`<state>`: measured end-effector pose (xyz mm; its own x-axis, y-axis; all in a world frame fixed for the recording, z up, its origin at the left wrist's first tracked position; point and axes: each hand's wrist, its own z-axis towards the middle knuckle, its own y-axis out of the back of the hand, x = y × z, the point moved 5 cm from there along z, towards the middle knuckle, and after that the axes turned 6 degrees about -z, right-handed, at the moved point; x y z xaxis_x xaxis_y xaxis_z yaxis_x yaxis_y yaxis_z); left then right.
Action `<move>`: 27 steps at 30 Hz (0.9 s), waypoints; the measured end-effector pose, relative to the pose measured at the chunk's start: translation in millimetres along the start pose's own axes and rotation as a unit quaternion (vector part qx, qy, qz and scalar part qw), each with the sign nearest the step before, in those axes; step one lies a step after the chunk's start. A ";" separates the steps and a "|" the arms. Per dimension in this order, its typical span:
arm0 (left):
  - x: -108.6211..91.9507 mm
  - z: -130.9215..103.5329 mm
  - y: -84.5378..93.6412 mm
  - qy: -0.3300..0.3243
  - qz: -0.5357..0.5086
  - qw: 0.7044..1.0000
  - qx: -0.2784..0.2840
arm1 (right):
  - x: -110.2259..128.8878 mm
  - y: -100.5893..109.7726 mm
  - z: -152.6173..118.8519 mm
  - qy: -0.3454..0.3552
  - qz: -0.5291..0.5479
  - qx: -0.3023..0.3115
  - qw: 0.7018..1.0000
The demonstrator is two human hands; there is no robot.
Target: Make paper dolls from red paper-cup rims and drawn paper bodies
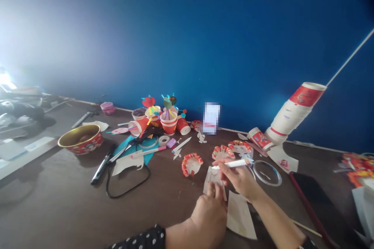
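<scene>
My right hand [239, 179] is closed round a white marker pen [233, 164], whose tip is over the top of a small piece of paper [214, 175]. Faint drawn lines show on this paper. Bent fingertips of my left hand [210, 210] press on the same paper and keep it flat against the table. A second paper piece [240, 214] with faint marks lies just right of my left hand, partly beneath my right forearm. Close by on the left is a curved red-beaded paper shape [192, 164]; two similar shapes [223, 151] [240, 147] lie beyond my right hand.
Decorated paper cups [168, 124] stand near the blue wall. Stacked cups [295, 113] lean at the right. A red-gold bowl [81, 139], scissors [124, 151], a black marker [102, 167] and tape rolls [267, 173] [164, 141] lie about. A dark phone [321, 202] rests at right.
</scene>
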<state>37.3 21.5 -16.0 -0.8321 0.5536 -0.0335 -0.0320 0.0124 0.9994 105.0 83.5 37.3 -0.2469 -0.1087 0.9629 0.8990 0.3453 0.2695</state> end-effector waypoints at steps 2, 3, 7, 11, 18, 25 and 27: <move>-0.6 -0.4 -1.8 -0.001 -0.002 1.000 -0.005 | 0.9 -5.9 5.8 0.007 -0.041 0.001 0.999; -0.9 -0.7 -2.1 -0.001 -0.004 1.000 -0.002 | 1.5 -6.2 7.8 0.011 -0.051 -0.016 0.998; -2.9 -2.1 0.9 -0.002 0.002 1.000 0.007 | 4.4 -0.1 9.9 0.038 -0.072 -0.087 0.993; -4.5 -2.8 4.2 -0.011 0.027 0.999 -0.031 | -1.7 -2.9 8.9 0.037 -0.142 -0.039 0.988; -4.0 -4.5 2.5 -0.017 0.025 0.996 -0.078 | -12.0 -15.0 8.4 0.077 -0.206 -0.009 0.975; -2.6 -5.4 8.7 -0.006 0.007 0.998 -0.062 | -8.2 -17.0 9.4 0.099 -0.271 -0.010 0.957; -1.9 -5.9 10.0 -0.003 0.005 0.998 -0.059 | -6.7 -16.9 9.3 0.104 -0.274 -0.012 0.956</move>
<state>35.3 15.6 -5.9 -0.8289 0.5588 -0.0240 -0.0900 -0.0909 0.9918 88.1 87.1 26.4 -0.6089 -0.4509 0.6527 0.6637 0.1612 0.7305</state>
